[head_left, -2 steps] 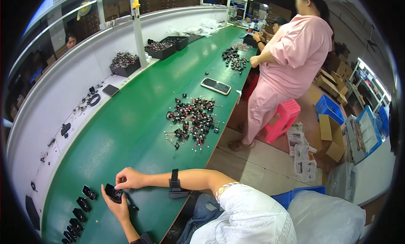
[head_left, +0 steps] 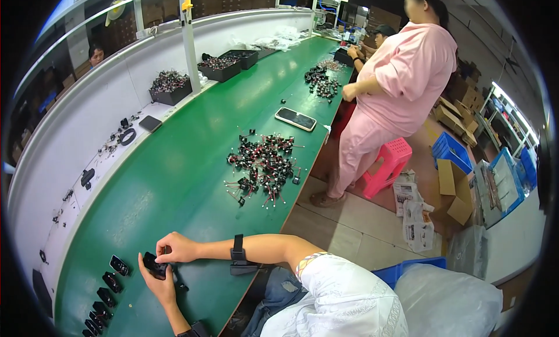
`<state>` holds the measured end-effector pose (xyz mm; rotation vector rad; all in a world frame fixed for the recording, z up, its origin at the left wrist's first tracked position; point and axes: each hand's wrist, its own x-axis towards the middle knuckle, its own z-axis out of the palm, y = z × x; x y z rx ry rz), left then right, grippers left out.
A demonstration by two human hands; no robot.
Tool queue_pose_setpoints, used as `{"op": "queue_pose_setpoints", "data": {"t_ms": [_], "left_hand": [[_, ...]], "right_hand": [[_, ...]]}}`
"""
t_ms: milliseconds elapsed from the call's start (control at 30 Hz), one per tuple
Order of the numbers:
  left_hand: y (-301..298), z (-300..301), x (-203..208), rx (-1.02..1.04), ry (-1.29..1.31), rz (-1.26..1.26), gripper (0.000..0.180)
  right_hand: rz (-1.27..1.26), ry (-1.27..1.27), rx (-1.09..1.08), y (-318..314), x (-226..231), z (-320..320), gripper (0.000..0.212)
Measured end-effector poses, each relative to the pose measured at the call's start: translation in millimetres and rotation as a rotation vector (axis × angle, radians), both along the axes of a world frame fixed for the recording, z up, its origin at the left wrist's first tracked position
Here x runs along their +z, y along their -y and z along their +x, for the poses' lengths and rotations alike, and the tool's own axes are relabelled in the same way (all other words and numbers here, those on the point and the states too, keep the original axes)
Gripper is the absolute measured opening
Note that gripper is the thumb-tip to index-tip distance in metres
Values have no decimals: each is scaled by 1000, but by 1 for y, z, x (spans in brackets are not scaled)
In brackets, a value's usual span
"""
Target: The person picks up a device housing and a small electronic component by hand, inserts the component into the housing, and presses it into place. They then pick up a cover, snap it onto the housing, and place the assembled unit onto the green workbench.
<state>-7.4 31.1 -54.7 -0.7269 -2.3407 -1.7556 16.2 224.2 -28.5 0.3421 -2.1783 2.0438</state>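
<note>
My left hand (head_left: 158, 283) holds a small black plastic housing (head_left: 154, 267) above the green bench, its thumb and fingers around the sides. Over the housing's upper part, my right hand (head_left: 177, 248) is closed, with fingertips pressed together against it. Whatever sits in that pinch is too small to make out. A small dark part (head_left: 181, 286) lies on the bench beside my left hand. To the left stands a row of several similar black housings (head_left: 113, 282), set on the green surface.
A heap of small black parts with red wires (head_left: 265, 165) lies up the bench, with a phone (head_left: 296, 118) beyond it. Black bins of parts (head_left: 170, 89) line the back ledge. A person in pink (head_left: 402, 80) stands at the bench's right edge, near a pink stool (head_left: 389, 165).
The whole view has shifted very slightly. Both hands keep their places on the black housing, with no clear change of grip.
</note>
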Motion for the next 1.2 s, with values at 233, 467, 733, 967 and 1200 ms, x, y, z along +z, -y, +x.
{"op": "queue_pose_setpoints", "data": {"t_ms": [233, 467, 733, 967, 1200], "left_hand": [[-15, 17, 21, -49, -232, -256, 84], [-21, 30, 27, 17, 42, -97, 89], [-13, 19, 25, 6, -93, -204, 83], [-7, 20, 16, -20, 8, -75, 83], [-17, 23, 23, -55, 41, -138, 86]], "right_hand": [[143, -219, -62, -4, -14, 7, 20], [257, -343, 77, -21, -19, 7, 12], [190, -450, -65, -11, -7, 12, 10], [93, -311, -73, -4, -6, 18, 9], [49, -225, -111, -22, -9, 12, 9]]}}
